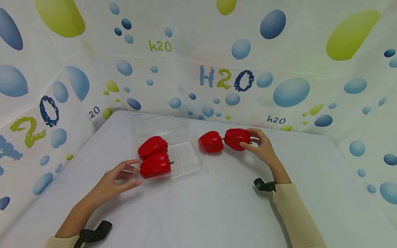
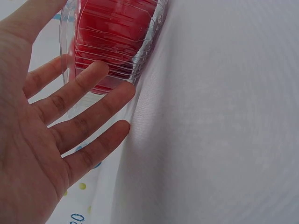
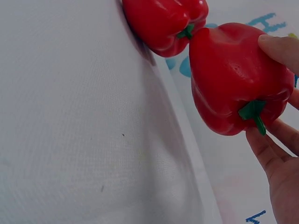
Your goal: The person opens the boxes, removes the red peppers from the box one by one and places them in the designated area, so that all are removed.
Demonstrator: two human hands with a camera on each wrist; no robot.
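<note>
At the far left the left hand (image 1: pixel 116 177) lies on the white table (image 1: pixel 217 206) with its fingers straight and spread, grasping nothing; in the left wrist view the fingertips (image 2: pixel 100 70) rest against the near left wall of a clear plastic tray (image 1: pixel 186 156). The tray stands on the table just beyond that hand, its clear lid (image 1: pixel 158 120) folded back toward the wall. Two red peppers lie side by side in the left half of the tray: the farther pepper (image 1: pixel 152 146) and the nearer pepper (image 1: pixel 155 165), which touch each other, the nearer one showing its green stem toward the middle of the tray. The right half of the tray is bare plastic. Just to the right of the tray a third pepper (image 1: pixel 211 141) lies on the table, close against the tray's right rim. Touching it on its right is a fourth pepper (image 1: pixel 237 138), which the right hand (image 1: pixel 262 148) grasps with thumb and fingers curled round its right end; the right wrist view shows its green stem (image 3: pixel 252 112) pointing toward the palm. A wall of cloth printed with blue and green bubbles (image 1: pixel 291 91) rises behind the table.
</note>
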